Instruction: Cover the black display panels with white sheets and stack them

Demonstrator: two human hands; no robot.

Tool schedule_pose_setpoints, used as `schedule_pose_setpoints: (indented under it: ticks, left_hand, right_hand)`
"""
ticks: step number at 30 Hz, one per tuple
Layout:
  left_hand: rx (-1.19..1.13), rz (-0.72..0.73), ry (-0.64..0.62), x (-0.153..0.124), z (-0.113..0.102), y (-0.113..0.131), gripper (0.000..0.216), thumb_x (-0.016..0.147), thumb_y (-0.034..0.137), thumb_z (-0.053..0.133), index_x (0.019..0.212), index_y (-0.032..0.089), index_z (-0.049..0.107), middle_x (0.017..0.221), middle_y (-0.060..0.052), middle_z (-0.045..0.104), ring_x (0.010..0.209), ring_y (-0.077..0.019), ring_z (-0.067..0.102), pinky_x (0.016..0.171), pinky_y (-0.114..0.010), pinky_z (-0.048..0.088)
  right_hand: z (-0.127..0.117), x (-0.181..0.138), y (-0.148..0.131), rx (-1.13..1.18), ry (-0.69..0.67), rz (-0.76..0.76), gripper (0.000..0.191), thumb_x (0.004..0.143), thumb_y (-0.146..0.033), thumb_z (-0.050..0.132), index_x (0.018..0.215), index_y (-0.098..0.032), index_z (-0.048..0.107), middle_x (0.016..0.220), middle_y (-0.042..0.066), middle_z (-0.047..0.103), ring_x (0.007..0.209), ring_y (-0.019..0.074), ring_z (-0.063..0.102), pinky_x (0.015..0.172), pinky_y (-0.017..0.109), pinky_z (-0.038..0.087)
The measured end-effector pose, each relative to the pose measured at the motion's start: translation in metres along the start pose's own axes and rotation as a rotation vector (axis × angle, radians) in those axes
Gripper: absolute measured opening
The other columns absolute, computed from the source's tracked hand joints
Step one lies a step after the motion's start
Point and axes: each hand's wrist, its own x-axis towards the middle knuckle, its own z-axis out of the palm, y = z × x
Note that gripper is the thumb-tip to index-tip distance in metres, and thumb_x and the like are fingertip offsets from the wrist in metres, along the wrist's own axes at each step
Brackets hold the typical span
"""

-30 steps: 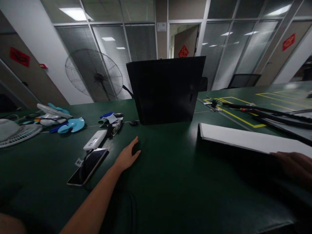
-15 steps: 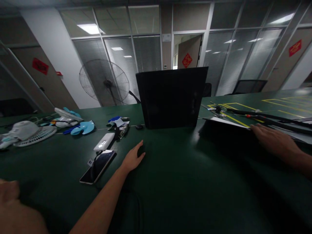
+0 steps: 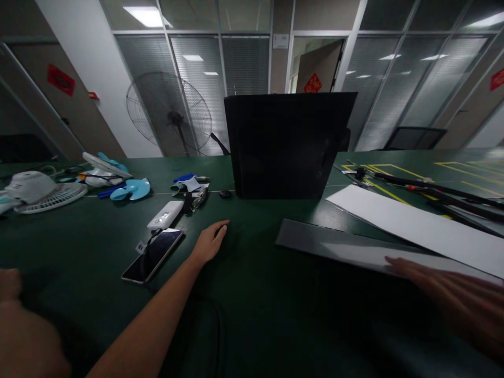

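Note:
My left hand point(image 3: 210, 242) rests palm down on the green table point(image 3: 255, 299), fingers stretched out and thumb apart, with nothing in it. To its left lies a phone point(image 3: 155, 254) with a cable and a small tag on it. Just beyond is a white device point(image 3: 166, 215) like a power bank. At the right, my right hand point(image 3: 452, 286), blurred, is at the near edge of a thin glossy dark-grey sheet point(image 3: 334, 242). The sheet is tilted, with dark shadow below it; my thumb is hidden. Behind it lies a long white panel point(image 3: 417, 220).
A large black screen-like panel point(image 3: 287, 147) stands upright ahead. Fan parts, a white grille point(image 3: 55, 197) and blue blades point(image 3: 132, 190), lie at left. Crumpled wrappers point(image 3: 191, 189) and a small black object point(image 3: 225, 193) are mid-table. Black cables point(image 3: 441, 191) run at right. Someone's skin point(image 3: 27, 331) shows at lower left.
My right hand has moved nearer and down, bringing the dark sheet leftward and towards me. The white panel behind is now uncovered. My left hand has barely moved; the view has tipped slightly.

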Motion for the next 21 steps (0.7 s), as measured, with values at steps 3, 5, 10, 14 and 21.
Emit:
schedule_pose_setpoints:
  ticks: [3, 5, 10, 14, 21]
  left_hand:
    - [-0.034, -0.02, 0.011, -0.001, 0.0, 0.002, 0.06, 0.104, 0.056, 0.035, 0.133, 0.017, 0.07, 0.137, -0.01, 0.072, 0.13, -0.0282, 0.064, 0.116, -0.046, 0.045]
    - [-0.047, -0.017, 0.02, -0.002, 0.0, 0.004, 0.06, 0.105, 0.056, 0.034, 0.132, 0.017, 0.071, 0.135, -0.01, 0.073, 0.13, -0.0278, 0.065, 0.116, -0.045, 0.046]
    - [0.023, 0.101, 0.042, -0.008, -0.003, 0.012, 0.057, 0.106, 0.055, 0.036, 0.13, 0.018, 0.073, 0.147, -0.012, 0.065, 0.137, -0.0283, 0.06, 0.12, -0.049, 0.042]
    - [0.163, 0.224, -0.115, -0.013, -0.008, 0.018, 0.052, 0.105, 0.051, 0.047, 0.145, 0.022, 0.064, 0.165, -0.011, 0.044, 0.149, -0.0297, 0.046, 0.125, -0.052, 0.035]
    - [0.319, 0.195, -0.311, -0.011, -0.007, 0.02, 0.05, 0.105, 0.046, 0.052, 0.153, 0.032, 0.055, 0.168, -0.005, 0.039, 0.157, -0.0274, 0.033, 0.13, -0.058, 0.02]
  right_hand:
    - [0.013, 0.021, -0.059, 0.037, 0.055, -0.217, 0.082, 0.09, -0.013, 0.047, 0.169, -0.021, 0.025, 0.148, 0.008, 0.059, 0.131, 0.0246, 0.062, 0.093, 0.039, 0.064]
    - [0.028, 0.04, -0.086, 0.086, 0.03, -0.239, 0.078, 0.092, -0.009, 0.048, 0.167, -0.018, 0.028, 0.153, 0.008, 0.054, 0.138, 0.0262, 0.057, 0.099, 0.04, 0.061]
    - [0.072, 0.093, -0.097, 0.48, -0.226, -0.155, 0.053, 0.102, -0.036, 0.058, 0.154, -0.028, 0.054, 0.154, 0.006, 0.055, 0.139, 0.026, 0.056, 0.11, 0.044, 0.054]
    - [0.113, 0.123, -0.026, 0.61, -0.356, 0.037, 0.047, 0.104, -0.046, 0.05, 0.145, -0.029, 0.064, 0.152, 0.007, 0.057, 0.14, 0.0269, 0.055, 0.117, 0.049, 0.046]
    - [0.203, 0.06, 0.135, -0.034, -0.133, 0.653, 0.072, 0.103, -0.055, 0.039, 0.15, -0.003, 0.055, 0.155, 0.033, 0.045, 0.15, 0.046, 0.034, 0.109, 0.066, 0.037]
